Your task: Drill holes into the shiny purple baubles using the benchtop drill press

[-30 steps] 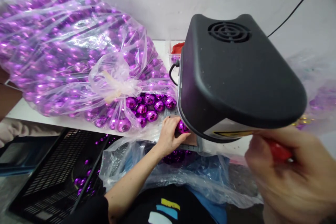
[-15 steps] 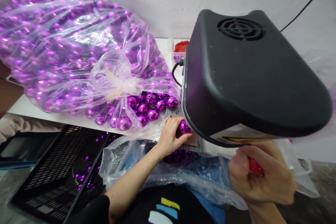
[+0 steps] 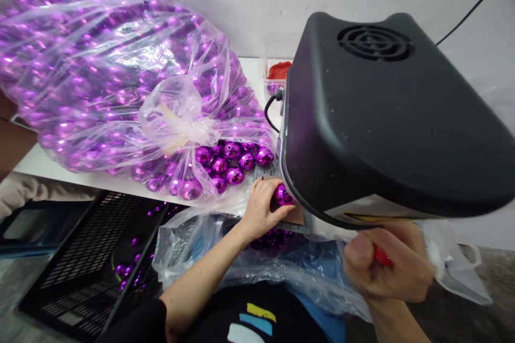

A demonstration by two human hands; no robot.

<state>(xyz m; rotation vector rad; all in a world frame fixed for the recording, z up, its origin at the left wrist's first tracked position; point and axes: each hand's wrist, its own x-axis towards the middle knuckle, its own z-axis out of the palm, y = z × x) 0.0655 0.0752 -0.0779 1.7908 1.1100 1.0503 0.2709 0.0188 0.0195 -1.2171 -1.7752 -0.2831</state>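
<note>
My left hand (image 3: 263, 208) is closed round a shiny purple faceted bead (image 3: 284, 194). It keeps the bead on a small brown pad (image 3: 296, 215) at the foot of a large black machine (image 3: 374, 123). Under the machine's front edge, my right hand (image 3: 392, 262) wraps round a red handle (image 3: 382, 255), most of which the fingers hide. What lies under the machine's head is out of sight. Loose purple beads (image 3: 234, 175) spill from the mouth of a big clear bag (image 3: 120, 75) just left of my left hand.
An open plastic bag (image 3: 193, 246) with purple beads hangs below the table edge, over my lap. A black crate (image 3: 76, 268) with small purple pieces stands at lower left. Behind the machine sit a clear box (image 3: 270, 86) with something red and a cable (image 3: 475, 8).
My right hand has shifted slightly left with the red handle, and the machine's head has tilted or moved a little. My left hand and the bead stay in place.
</note>
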